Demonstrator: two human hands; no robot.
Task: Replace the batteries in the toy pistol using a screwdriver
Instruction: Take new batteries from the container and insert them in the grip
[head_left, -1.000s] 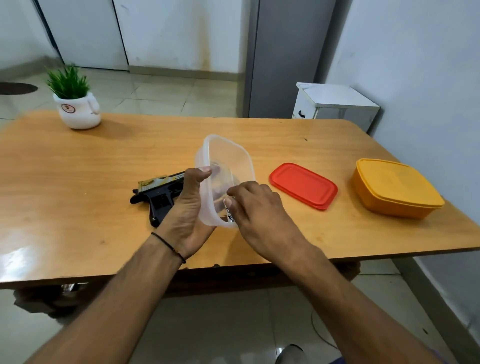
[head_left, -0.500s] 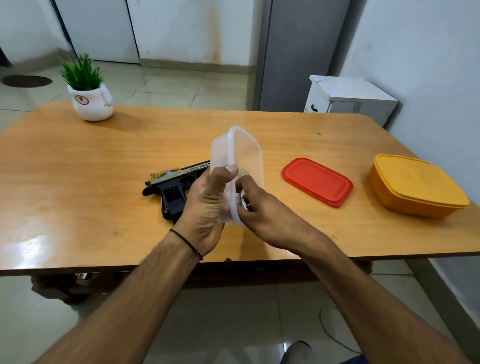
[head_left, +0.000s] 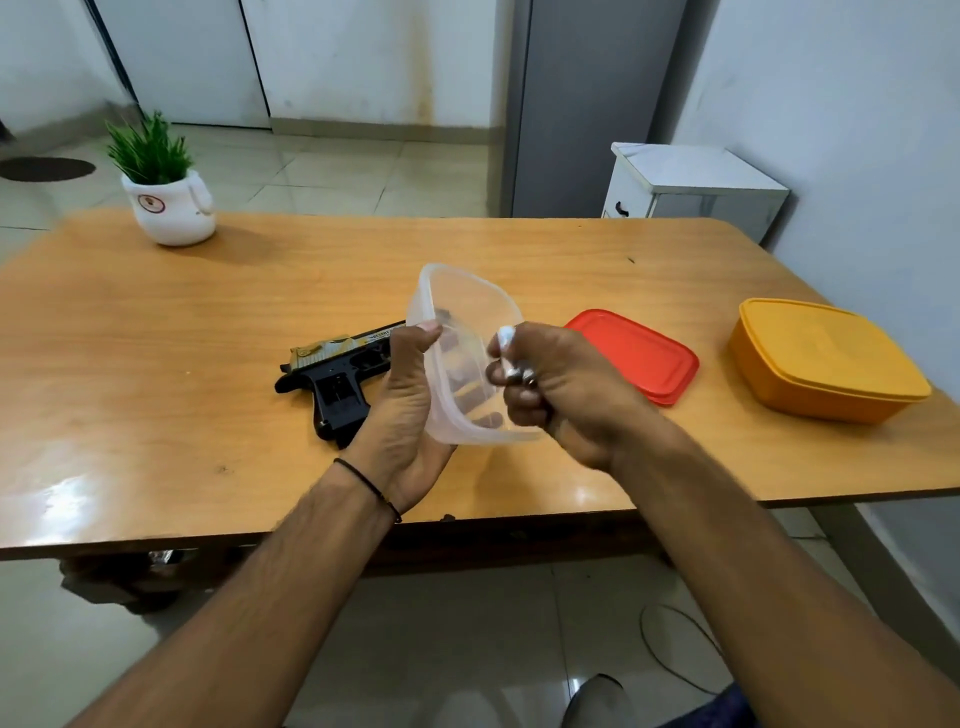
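The left hand (head_left: 402, 415) gripped the tub (head_left: 467, 306) just above the table's (head_left: 156, 364) near edge. Its thumb was hooked over the rim, and the other fingers, dim through the clear plastic, were wrapped round the outside. The tub was tipped with its mouth toward the right hand, most likely so that its contents would slide within reach.

The right hand (head_left: 561, 395) was at that mouth, fingers curled tight together into a fist. Small white and metal-tipped pieces poked out between thumb and forefinger. These were probably the batteries (head_left: 514, 370), though they were too blurred to be sure, or to count. Holding them in a fist looked like a way to lift them out together. Whether anything remained in the tub could not be told.

Just behind the left hand, the pistol (head_left: 337, 374) lay flat on its side on the table, grip pointing toward the person and partly hidden by the thumb. It was touched by neither hand, and seemed parked there until the batteries were ready. No screwdriver showed anywhere.

Right of the hands, the red lid (head_left: 639, 353) lay flat on the table, apparently the tub's own, set aside. Farther right sat the orange box (head_left: 826, 358), lid on; it may have held the tool. At the far left corner stood a plant (head_left: 166, 202), and beyond the table a white cabinet (head_left: 696, 182) stood against the wall.
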